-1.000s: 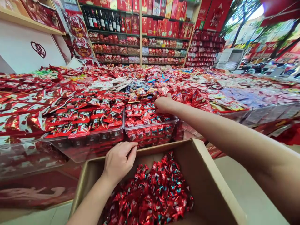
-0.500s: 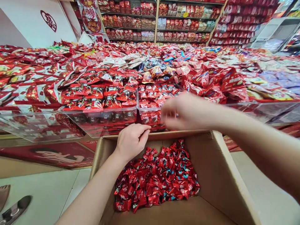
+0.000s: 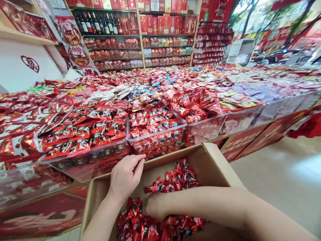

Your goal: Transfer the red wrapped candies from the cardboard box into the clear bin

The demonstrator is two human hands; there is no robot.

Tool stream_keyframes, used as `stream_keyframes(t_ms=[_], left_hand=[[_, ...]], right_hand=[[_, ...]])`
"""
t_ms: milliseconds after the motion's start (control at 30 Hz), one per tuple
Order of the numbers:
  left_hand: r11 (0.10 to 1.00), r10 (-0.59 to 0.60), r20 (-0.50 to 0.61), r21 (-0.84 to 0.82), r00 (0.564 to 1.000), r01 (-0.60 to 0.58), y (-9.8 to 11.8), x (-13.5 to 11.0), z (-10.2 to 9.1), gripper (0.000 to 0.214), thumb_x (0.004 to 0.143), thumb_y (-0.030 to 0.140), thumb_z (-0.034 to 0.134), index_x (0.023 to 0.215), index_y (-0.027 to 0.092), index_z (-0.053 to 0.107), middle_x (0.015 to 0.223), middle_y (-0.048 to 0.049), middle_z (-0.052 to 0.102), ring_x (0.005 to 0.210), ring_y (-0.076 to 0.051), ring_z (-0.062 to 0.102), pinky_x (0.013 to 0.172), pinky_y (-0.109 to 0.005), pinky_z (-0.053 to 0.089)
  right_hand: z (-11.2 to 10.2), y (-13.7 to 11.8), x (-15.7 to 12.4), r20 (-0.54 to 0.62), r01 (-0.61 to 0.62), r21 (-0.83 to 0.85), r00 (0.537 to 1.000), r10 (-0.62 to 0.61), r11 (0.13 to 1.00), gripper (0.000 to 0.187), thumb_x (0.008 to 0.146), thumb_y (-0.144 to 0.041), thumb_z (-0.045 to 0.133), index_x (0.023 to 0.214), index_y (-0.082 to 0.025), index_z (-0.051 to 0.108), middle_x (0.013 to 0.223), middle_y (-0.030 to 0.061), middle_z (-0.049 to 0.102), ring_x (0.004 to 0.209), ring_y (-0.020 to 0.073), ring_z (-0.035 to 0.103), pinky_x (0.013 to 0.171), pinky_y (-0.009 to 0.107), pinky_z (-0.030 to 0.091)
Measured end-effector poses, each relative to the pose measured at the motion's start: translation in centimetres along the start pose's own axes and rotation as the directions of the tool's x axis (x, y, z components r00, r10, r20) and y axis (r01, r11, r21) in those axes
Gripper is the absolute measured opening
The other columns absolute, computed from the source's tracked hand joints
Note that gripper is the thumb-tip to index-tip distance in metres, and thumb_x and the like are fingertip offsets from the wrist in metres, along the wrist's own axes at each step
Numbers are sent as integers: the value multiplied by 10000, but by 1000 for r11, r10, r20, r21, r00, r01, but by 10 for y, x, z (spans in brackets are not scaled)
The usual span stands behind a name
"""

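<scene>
My left hand (image 3: 127, 175) is closed over the far rim of the cardboard box (image 3: 218, 167), its fingers wrapped on the edge. Inside the box lies a heap of red-wrapped candies (image 3: 173, 179) with small blue marks. My right hand (image 3: 155, 205) is down among these candies; its fingers are blurred and partly buried, so their grip does not show. Just beyond the box rim stands a clear plastic bin (image 3: 157, 132) filled with similar red-wrapped candies in rows.
More clear bins of packaged sweets (image 3: 82, 134) stretch to both sides and back. Shelves with wine bottles (image 3: 96, 25) and red boxes (image 3: 168, 25) stand behind. Tiled floor (image 3: 281, 167) shows at the right, with a bright street beyond.
My right hand has come from above the candy bin down into the box. My left hand stays on the rim. The view has tilted up and turned right.
</scene>
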State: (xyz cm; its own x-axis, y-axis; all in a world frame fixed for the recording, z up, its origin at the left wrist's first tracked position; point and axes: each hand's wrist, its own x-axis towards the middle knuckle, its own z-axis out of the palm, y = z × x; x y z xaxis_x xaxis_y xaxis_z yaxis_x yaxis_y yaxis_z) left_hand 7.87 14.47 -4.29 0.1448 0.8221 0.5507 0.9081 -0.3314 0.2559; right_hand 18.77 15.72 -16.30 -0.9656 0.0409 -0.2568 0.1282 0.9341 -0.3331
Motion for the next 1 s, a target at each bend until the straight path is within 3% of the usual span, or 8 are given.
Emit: stream_keyframes(t_ms=[100, 267, 333, 533, 667, 733, 833, 1000], left_hand=[[1000, -3, -12, 3, 1000, 3, -1, 1, 1, 186, 798, 249, 495, 907, 184, 630, 824, -36, 690, 747, -180, 607, 700, -294, 452], [999, -34, -5, 2, 999, 34, 2, 1, 2, 200, 794, 266, 497, 912, 185, 636, 838, -46, 689, 763, -192, 602, 713, -305, 441], [999, -46, -1, 0, 999, 46, 3, 1, 3, 204, 794, 265, 494, 911, 184, 639, 837, -49, 689, 767, -194, 601, 712, -305, 438], [997, -66, 9, -41, 998, 67, 5, 3, 4, 210, 792, 267, 491, 915, 189, 643, 851, -59, 690, 778, -208, 600, 728, -334, 440], [983, -75, -9, -172, 997, 72, 5, 0, 1, 187, 782, 240, 516, 922, 188, 630, 902, -53, 678, 838, -187, 602, 792, -324, 453], [963, -100, -48, -257, 994, 85, 6, -5, -2, 188, 804, 220, 489, 952, 177, 597, 946, -55, 659, 878, -167, 601, 825, -307, 459], [926, -148, -87, -362, 985, 107, 12, -14, -6, 192, 838, 193, 435, 993, 180, 548, 951, -50, 638, 873, -150, 608, 813, -297, 480], [853, -132, 59, -502, 989, 144, 27, -25, -6, 182, 790, 181, 517, 947, 223, 599, 960, -33, 624, 900, -169, 588, 831, -318, 461]], right_hand=[[-13, 11, -23, 134, -15, 20, 991, 12, 1000, 369, 596, -190, 659, 959, -181, 595, 903, 61, 660, 794, 200, 609, 613, 259, 471], [-27, 35, -57, 131, -449, 7, 886, 444, 894, 762, 487, -268, 760, 1163, -76, 465, 1146, 212, 517, 1023, 306, 503, 770, 367, 441], [-21, 36, -59, 179, -501, 38, 855, 487, 865, 890, 387, -242, 800, 1179, -44, 445, 1162, 236, 495, 1029, 323, 493, 774, 377, 439], [-8, 22, -55, 290, -415, 218, 892, 347, 883, 654, 419, -196, 756, 1035, -65, 580, 1010, 159, 601, 904, 285, 560, 701, 312, 455], [-29, 26, -63, 188, -378, 397, 925, 329, 836, 619, 563, -281, 686, 1145, -182, 501, 951, 37, 613, 798, 172, 574, 614, 220, 440], [-42, 28, -70, 95, -295, 641, 946, 309, 709, 552, 602, -295, 666, 1121, -202, 501, 864, -5, 606, 709, 122, 559, 582, 196, 429], [-56, 25, -86, -3, -94, 926, 966, 258, 365, 470, 564, -264, 704, 996, -181, 540, 774, -27, 583, 605, 80, 523, 561, 200, 429], [-69, 11, -111, -113, 145, 987, 930, 348, -67, 487, 541, -201, 727, 937, -179, 444, 813, -7, 603, 596, 76, 559, 552, 217, 446]])
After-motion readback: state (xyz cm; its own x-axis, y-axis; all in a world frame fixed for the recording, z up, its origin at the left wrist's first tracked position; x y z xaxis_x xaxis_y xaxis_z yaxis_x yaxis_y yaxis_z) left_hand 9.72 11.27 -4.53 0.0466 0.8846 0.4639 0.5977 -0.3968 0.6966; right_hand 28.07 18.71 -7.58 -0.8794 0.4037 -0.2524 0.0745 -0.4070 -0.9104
